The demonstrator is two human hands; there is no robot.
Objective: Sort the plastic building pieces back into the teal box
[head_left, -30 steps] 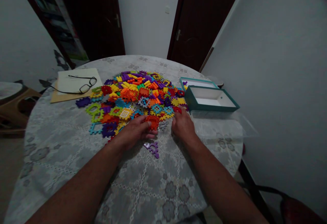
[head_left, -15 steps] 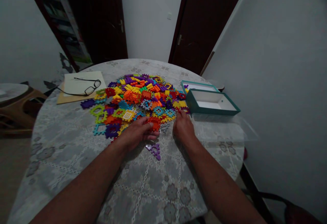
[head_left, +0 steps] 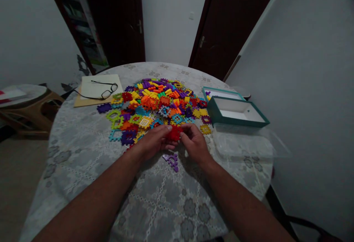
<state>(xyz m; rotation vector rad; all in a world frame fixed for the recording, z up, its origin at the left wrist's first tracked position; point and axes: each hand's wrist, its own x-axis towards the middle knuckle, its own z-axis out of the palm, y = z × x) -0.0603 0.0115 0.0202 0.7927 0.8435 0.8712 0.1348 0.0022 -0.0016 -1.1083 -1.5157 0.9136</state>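
A heap of colourful plastic building pieces [head_left: 155, 104] covers the middle of a round table with a patterned grey cloth [head_left: 83, 153]. My left hand [head_left: 153, 142] and my right hand [head_left: 193, 142] meet at the heap's near edge, both gripping a red-orange piece [head_left: 174, 133] between their fingertips. A purple piece [head_left: 172, 159] lies on the cloth just below my hands.
A teal box [head_left: 238, 113] with a white inside stands open at the right, its lid [head_left: 221, 93] behind it. A clear plastic sheet [head_left: 246, 144] lies in front of the box. Black glasses [head_left: 106, 89] rest on a tan pad at the back left. Dark doors stand behind the table.
My right hand has moved left from the heap's right edge to join my left hand on the red-orange piece. The camera view has shifted a little, so the table appears further right.
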